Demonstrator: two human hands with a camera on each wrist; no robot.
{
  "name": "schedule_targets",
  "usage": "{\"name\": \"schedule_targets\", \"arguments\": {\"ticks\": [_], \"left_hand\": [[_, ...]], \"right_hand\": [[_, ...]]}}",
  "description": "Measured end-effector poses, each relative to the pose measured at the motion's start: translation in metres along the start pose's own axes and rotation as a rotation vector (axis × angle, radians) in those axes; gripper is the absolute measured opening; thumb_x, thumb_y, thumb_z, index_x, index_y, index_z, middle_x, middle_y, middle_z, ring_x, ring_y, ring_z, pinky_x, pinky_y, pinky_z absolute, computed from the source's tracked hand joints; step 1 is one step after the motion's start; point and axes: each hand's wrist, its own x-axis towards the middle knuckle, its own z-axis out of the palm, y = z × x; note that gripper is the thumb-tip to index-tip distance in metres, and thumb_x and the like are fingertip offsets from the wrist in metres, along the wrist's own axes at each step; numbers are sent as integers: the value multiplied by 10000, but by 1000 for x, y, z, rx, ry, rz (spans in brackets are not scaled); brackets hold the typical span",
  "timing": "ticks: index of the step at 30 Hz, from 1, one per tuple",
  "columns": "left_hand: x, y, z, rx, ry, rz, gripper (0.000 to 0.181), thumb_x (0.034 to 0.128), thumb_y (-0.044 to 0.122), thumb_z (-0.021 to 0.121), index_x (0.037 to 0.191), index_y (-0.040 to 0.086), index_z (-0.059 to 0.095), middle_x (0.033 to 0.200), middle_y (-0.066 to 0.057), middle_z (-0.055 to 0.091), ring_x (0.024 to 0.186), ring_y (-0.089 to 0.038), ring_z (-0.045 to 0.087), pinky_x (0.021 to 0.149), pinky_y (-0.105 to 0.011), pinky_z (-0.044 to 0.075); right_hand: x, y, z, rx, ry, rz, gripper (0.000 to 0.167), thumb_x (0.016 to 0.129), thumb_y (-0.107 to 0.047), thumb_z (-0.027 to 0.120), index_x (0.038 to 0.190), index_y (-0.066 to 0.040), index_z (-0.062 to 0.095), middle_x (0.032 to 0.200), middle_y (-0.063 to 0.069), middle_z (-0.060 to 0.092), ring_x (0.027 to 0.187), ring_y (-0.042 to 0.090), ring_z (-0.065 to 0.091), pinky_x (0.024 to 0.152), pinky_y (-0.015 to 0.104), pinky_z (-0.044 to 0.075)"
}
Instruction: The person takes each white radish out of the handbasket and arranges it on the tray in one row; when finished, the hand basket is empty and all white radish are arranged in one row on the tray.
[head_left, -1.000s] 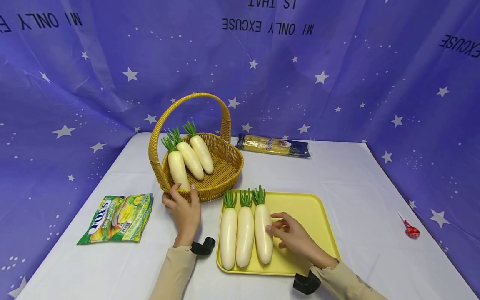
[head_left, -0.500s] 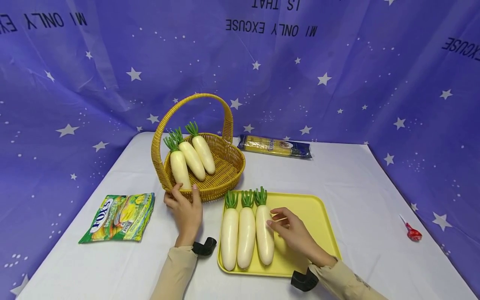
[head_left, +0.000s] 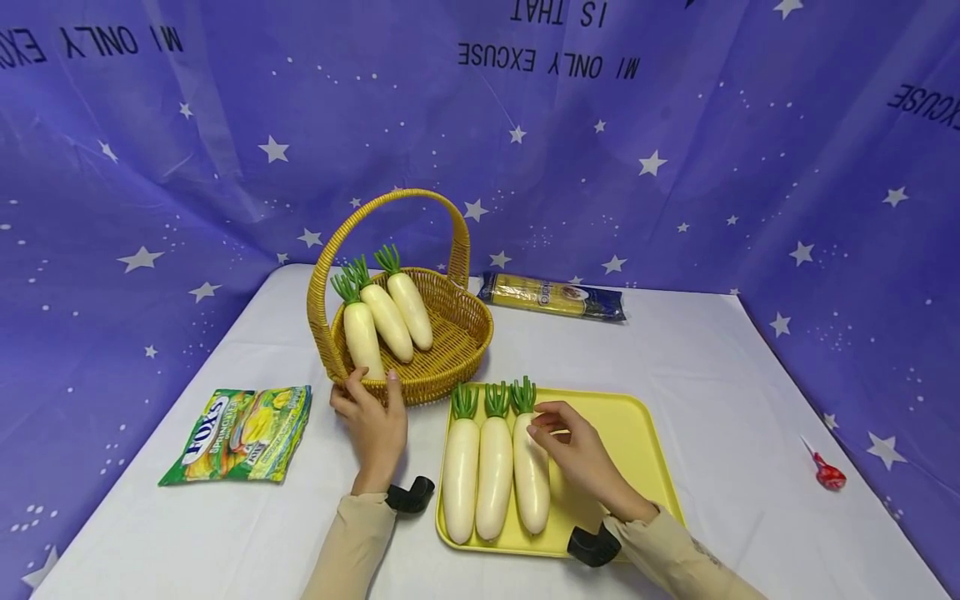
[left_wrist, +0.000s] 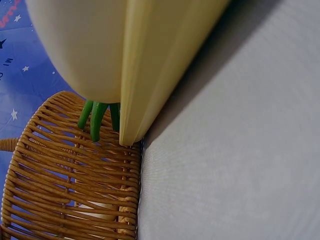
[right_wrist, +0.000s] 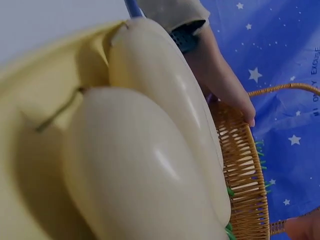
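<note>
Three white radishes with green tops lie side by side on a yellow tray [head_left: 607, 408]. My right hand [head_left: 581, 454] is over the upper part of the rightmost radish [head_left: 532, 492], its fingers loosely bent; whether they touch it I cannot tell. That hand's fingertip [right_wrist: 302, 227] shows at the lower right of the right wrist view. My left hand [head_left: 375, 433] grips the near rim of a wicker basket [head_left: 442, 379], index finger and thumb over the edge. Three more white radishes [head_left: 386, 321] lean inside the basket, tops toward its left side.
A green FOX'S candy bag [head_left: 240, 435] lies left of the basket. Behind the tray lies a pasta pack [head_left: 551, 297]. Toward the table's right edge is a red lollipop [head_left: 828, 475]. A purple star-printed cloth [head_left: 570, 183] rises behind the white table [head_left: 720, 375].
My right hand has moved up along the rightmost radish toward its green top. My left hand stays at the basket rim. The whole view has shifted slightly.
</note>
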Motion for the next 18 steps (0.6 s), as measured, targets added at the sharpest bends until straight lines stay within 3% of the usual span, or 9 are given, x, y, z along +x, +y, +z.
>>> {"name": "schedule_targets", "arguments": {"ticks": [9,14,18], "left_hand": [[1,0,-1,8,-1,-10,526,881,492,472,1244,135,338,1357,-312,115,1207,-471,252,938,-546,272],[0,1,-1,11,-1,-9,519,884,474,478,1245,128,339,1360,-318,113,1216,-475,243,950,-547,262],[-1,2,-1,15,-2,-9,516,883,474,479,1242,129,343,1355,-315,125,1198,-470,258,936,-543,273]], "right_hand": [[20,-12,9,66,19,-59,323,888,-244,575,1186,-125,534,1033,39,606,954,170,569,839,329,433],[36,-27,21,119,10,-114,300,883,-223,584,1172,-161,536,1063,92,607,960,189,577,841,327,447],[49,-47,28,186,-24,-156,319,887,-179,576,1194,-113,521,1115,150,581,1016,240,563,889,362,439]]}}
